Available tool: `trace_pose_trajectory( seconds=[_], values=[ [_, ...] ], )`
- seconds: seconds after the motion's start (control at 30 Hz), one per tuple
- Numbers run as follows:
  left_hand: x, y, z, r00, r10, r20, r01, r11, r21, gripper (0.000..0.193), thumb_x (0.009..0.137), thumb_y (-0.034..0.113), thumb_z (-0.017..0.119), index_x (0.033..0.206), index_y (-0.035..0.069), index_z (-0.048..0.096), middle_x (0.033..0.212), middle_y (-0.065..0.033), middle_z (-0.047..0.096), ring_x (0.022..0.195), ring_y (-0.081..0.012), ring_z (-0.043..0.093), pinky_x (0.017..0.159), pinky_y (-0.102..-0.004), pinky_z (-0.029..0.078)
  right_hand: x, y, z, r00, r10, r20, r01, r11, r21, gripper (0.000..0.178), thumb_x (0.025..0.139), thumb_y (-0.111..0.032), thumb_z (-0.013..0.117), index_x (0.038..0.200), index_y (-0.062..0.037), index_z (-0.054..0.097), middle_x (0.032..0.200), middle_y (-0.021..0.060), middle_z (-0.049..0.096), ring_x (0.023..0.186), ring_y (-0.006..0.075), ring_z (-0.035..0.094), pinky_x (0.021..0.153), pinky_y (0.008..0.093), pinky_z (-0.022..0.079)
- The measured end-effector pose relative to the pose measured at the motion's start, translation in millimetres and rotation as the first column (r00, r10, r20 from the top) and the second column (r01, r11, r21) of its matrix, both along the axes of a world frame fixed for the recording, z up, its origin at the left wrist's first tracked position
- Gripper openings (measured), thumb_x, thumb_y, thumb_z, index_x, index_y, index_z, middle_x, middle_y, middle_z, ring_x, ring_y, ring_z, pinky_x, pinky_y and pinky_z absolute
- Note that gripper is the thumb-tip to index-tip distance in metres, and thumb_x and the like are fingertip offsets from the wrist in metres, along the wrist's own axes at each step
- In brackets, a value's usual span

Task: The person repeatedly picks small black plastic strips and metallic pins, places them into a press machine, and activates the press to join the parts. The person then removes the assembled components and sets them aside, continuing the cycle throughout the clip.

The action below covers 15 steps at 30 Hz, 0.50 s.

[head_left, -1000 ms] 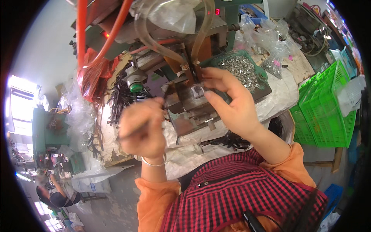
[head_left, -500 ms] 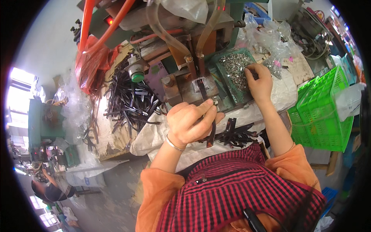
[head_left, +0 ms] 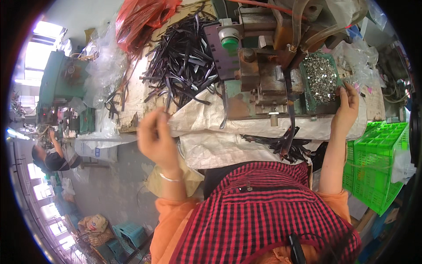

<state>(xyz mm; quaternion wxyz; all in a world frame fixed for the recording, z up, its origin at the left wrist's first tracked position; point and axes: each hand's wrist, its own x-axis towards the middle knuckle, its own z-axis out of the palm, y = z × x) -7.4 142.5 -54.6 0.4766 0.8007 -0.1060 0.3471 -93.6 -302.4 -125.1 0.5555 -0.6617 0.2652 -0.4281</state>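
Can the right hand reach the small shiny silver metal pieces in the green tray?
Probably yes: the right hand is by the right edge of the green tray, and nothing seems to block its way to the small shiny silver metal pieces.

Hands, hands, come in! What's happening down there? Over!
Left hand blurred, off the machine. Right hand at green tray of metal bits. Dark strip hangs from machine, neither hand on it. Hoses close above it.
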Motion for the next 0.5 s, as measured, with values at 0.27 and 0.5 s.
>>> trace_pose_trajectory(
  seconds=[0.27,0.5],
  values=[
    [74,4,-21,0.973,-0.123,-0.197,0.232,0.486,0.842,0.016,0.078,0.004,0.070,0.091,0.009,0.077,0.096,-0.0086,0.062,0.101,-0.0302,0.061,0.085,-0.0406,0.048,52,39,31,0.991,0.131,0.042,-0.130,0.991,-0.022,0.024,0.096,-0.008,0.072,0.119,-0.0016,0.074,0.108,0.0060,0.076,0.097,0.0117,0.068,0.089,0.0246,0.052],
    [69,2,-27,0.998,-0.018,-0.063,0.039,0.931,0.362,0.010,0.095,0.000,0.065,0.103,-0.001,0.071,0.098,-0.0107,0.072,0.089,-0.0227,0.069,0.081,-0.0342,0.053,-1,36,39,0.971,-0.135,-0.197,0.057,0.932,-0.358,0.016,0.093,-0.009,0.070,0.107,-0.0049,0.077,0.098,0.0112,0.076,0.086,0.0228,0.072,0.081,0.0304,0.054]
  ],
)
